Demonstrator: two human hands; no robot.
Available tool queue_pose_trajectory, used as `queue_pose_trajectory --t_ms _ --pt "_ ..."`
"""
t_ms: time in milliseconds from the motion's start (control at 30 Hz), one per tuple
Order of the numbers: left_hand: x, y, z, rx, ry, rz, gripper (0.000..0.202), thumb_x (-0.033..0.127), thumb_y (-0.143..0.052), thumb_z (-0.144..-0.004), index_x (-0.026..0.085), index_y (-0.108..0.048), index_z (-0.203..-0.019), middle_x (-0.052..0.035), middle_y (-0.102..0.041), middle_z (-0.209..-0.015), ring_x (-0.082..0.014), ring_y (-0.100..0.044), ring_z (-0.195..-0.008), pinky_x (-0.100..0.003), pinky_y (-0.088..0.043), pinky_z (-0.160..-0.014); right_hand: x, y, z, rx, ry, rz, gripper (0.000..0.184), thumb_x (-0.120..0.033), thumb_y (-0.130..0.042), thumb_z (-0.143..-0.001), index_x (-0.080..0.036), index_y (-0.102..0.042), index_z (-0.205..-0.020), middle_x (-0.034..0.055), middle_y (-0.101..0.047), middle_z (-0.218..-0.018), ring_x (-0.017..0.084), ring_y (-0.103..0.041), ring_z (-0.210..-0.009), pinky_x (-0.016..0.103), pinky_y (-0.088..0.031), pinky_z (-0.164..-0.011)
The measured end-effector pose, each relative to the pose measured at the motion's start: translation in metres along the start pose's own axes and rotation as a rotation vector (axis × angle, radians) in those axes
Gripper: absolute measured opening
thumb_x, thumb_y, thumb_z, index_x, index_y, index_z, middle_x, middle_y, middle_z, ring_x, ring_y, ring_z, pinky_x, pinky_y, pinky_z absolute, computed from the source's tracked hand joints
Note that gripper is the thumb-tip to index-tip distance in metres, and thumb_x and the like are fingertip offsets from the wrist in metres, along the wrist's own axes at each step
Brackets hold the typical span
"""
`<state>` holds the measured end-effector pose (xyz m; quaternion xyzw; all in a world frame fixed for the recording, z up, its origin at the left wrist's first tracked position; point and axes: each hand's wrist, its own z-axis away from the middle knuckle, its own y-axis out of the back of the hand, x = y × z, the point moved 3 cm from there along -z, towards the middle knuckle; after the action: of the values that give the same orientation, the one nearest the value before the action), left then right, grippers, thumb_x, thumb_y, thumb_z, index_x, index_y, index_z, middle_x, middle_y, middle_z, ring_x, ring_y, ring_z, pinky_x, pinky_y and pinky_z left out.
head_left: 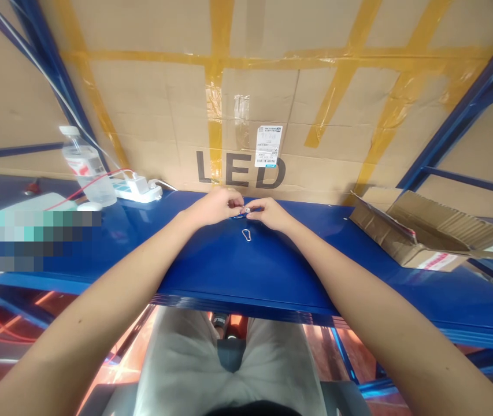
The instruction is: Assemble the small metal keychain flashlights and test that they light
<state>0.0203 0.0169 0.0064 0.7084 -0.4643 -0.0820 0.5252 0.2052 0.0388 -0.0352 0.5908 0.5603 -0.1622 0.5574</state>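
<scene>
Both my hands meet at the far middle of the blue shelf top [272, 271]. My left hand [218, 205] and my right hand [270, 212] pinch a small metal part [244, 209] between their fingertips; it is too small to name. Fingers of both hands are closed on it. A small silver carabiner clip [247, 234] lies loose on the blue surface just in front of the hands, touching neither.
A taped cardboard wall marked LED [240, 170] stands right behind the hands. A clear water bottle [86, 167] and a white power strip [137, 189] with a red cable sit at left. An open cardboard box [428, 231] lies at right.
</scene>
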Motion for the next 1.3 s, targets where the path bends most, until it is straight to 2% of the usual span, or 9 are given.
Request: queue_pose_trajectory --t_ms 133,300,600,933,1067,1167,1300 --pt "0.016 -0.003 -0.001 0.061 -0.114 -0.086 0.017 0.025 -0.061 -0.089 0.018 -0.076 -0.095 -0.0057 -0.076 -0.086 -0.0183 -0.066 -0.076 -0.029 -0.048 -0.072 0.003 0.002 -0.001 0.003 0.006 -0.037 0.017 -0.022 -0.073 -0.069 -0.018 -0.078 -0.084 0.0024 -0.077 -0.088 0.022 -0.068 -0.088 0.039 -0.05 -0.091" --pt "0.018 -0.006 -0.001 0.031 -0.18 -0.156 0.019 0.02 -0.059 -0.091 0.019 -0.077 -0.095 -0.0066 -0.076 -0.093 -0.0186 -0.067 -0.081 -0.03 -0.049 -0.077 0.008 0.001 -0.003 -0.02 0.018 -0.044 0.019 -0.026 -0.074 -0.068 -0.019 -0.078 -0.085 0.0021 -0.077 -0.086 0.023 -0.068 -0.088 0.038 -0.05 -0.089" --pt "0.018 -0.009 -0.001 -0.007 -0.196 -0.228 0.02 0.016 -0.057 -0.092 0.017 -0.077 -0.095 -0.0082 -0.074 -0.092 -0.0189 -0.066 -0.08 -0.031 -0.049 -0.074 0.009 -0.001 -0.004 -0.04 0.028 -0.037 0.02 -0.03 -0.075 -0.068 -0.018 -0.078 -0.084 0.0028 -0.077 -0.086 0.025 -0.068 -0.088 0.04 -0.05 -0.09" --pt "0.018 -0.01 -0.002 -0.038 -0.193 -0.261 0.019 0.02 -0.058 -0.092 0.015 -0.076 -0.097 -0.0103 -0.073 -0.093 -0.02 -0.065 -0.082 -0.03 -0.048 -0.072 0.008 0.0 -0.003 -0.034 0.023 -0.007 0.015 -0.028 -0.074 -0.07 -0.017 -0.077 -0.08 0.0032 -0.075 -0.083 0.023 -0.067 -0.084 0.04 -0.049 -0.089" --pt "0.005 0.0 0.0 -0.051 -0.121 -0.205 0.021 0.021 -0.058 -0.09 0.018 -0.076 -0.099 -0.0071 -0.074 -0.089 -0.0178 -0.063 -0.076 -0.028 -0.045 -0.068 0.006 0.0 -0.002 -0.011 -0.007 -0.038 0.019 -0.024 -0.075 -0.069 -0.016 -0.079 -0.086 0.0045 -0.077 -0.088 0.022 -0.067 -0.086 0.04 -0.049 -0.091" --pt "-0.014 0.007 0.002 -0.08 -0.001 -0.216 0.019 0.019 -0.058 -0.084 0.019 -0.077 -0.09 -0.0051 -0.073 -0.079 -0.0173 -0.061 -0.068 -0.028 -0.044 -0.066 0.005 0.0 -0.002 0.006 -0.014 -0.034 0.02 -0.02 -0.075 -0.068 -0.016 -0.08 -0.087 0.0047 -0.077 -0.089 0.021 -0.067 -0.086 0.04 -0.05 -0.091" --pt "-0.035 0.006 0.005 -0.193 0.141 -0.242 0.017 0.017 -0.059 -0.076 0.021 -0.076 -0.08 -0.0039 -0.071 -0.073 -0.0183 -0.06 -0.064 -0.029 -0.043 -0.064 0.005 0.001 -0.002 0.019 -0.02 -0.009 0.018 -0.019 -0.074 -0.068 -0.016 -0.08 -0.085 0.0044 -0.076 -0.087 0.021 -0.067 -0.085 0.039 -0.05 -0.09"
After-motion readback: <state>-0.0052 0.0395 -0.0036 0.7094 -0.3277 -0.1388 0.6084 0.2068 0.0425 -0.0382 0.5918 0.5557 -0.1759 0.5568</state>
